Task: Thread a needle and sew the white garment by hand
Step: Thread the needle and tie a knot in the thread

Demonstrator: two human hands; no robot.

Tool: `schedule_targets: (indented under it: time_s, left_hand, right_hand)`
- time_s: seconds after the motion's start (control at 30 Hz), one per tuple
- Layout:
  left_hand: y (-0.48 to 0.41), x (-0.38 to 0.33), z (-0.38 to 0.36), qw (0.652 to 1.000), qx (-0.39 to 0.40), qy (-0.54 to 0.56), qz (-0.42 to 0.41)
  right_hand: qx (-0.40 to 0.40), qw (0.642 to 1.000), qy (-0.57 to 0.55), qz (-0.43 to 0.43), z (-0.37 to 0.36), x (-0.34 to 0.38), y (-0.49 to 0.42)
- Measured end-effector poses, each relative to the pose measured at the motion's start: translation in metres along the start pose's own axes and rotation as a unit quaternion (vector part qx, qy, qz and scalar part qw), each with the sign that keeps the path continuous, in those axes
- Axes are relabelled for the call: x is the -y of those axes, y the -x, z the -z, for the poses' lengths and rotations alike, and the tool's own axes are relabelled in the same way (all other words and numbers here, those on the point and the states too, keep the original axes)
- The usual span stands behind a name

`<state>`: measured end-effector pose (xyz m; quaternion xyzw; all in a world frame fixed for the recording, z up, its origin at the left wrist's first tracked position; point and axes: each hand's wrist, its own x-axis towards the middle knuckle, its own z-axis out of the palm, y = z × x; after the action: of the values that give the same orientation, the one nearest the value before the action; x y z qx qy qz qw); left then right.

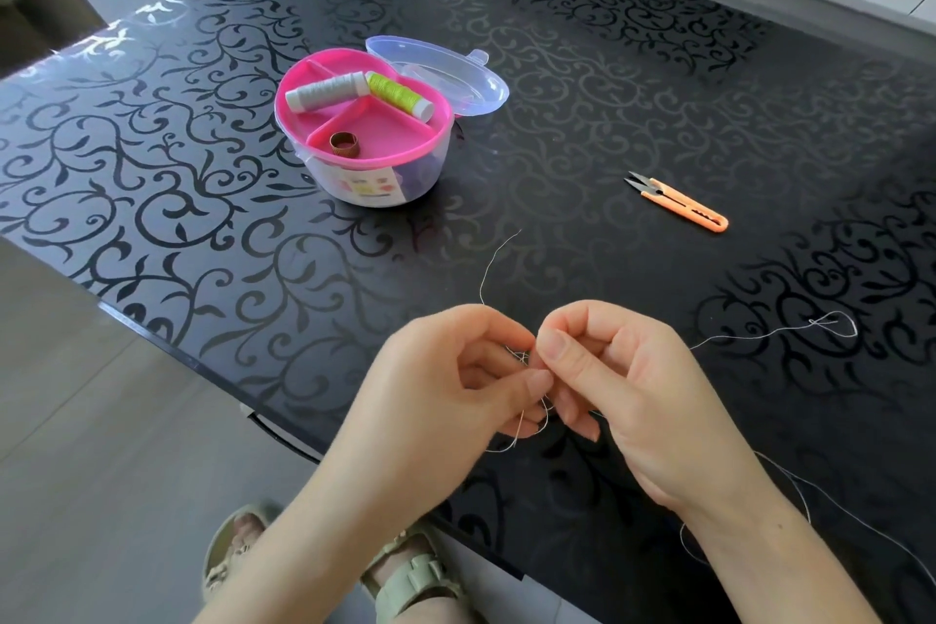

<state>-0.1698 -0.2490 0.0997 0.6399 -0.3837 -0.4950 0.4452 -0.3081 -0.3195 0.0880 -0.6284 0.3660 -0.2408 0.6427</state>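
Two hands over the near edge of the black patterned table (582,66). Left hand (445,385) and right hand (623,385) meet fingertip to fingertip, both pinched shut on the one pale thread (489,269). Its loose end curls up toward 12 o'clock from the pinch, and the rest trails off toward 3 o'clock into a small loop on the table. Can't make out a needle, too small.

At about 11 o'clock from the hands sits one open sewing box (362,157) with a pink tray: two spools inside, one grey spool (324,90) and one green spool (397,94), plus one thimble (345,143). One pair of orange snips (681,203) lies at 1 o'clock.
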Motion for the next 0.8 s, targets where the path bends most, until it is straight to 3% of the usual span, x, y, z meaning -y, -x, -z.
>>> schedule_targets:
  time_s: [0.43, 0.8]
  left_hand:
    - [0.0, -0.005, 0.005, 0.996, 0.008, 0.087, -0.017]
    - [0.002, -0.004, 0.002, 0.993, -0.028, 0.111, -0.03]
  right_hand:
    - [0.009, 0.998, -0.064, 0.018, 0.006, 0.002, -0.001]
    - [-0.069, 0.996, -0.063, -0.006, 0.0, 0.011, 0.0]
